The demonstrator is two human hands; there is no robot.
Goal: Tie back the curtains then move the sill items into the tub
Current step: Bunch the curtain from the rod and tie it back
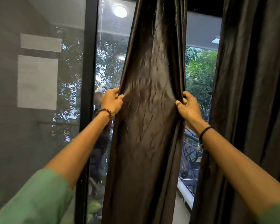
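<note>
The satin-like cloth is probably working against both grips. The left hand (111,101) is clenching only the left edge of the dark curtain panel (150,113), and a hold that shallow could be sliding off the moment the fabric is being bunched. The right hand (187,105) is gripping the right edge in curled fingers, with the thumb pressing on the front. Pulling the two edges unevenly, or tugging downward hard, could be straining whatever is carrying the panel, which is lying out of view above. No tie-back is showing anywhere, so one hand will likely be letting go to fetch it, and the gathered cloth could be falling loose.

The panel is hanging in front of the glass, just right of the black window frame (89,78), and is spreading taut between the two hands. Its left edge is sitting inside the left fist and its right edge inside the right one. A second curtain (252,94) is hanging apart along the right side, with a strip of glass showing between them. Sill items and tub are not appearing in view
</note>
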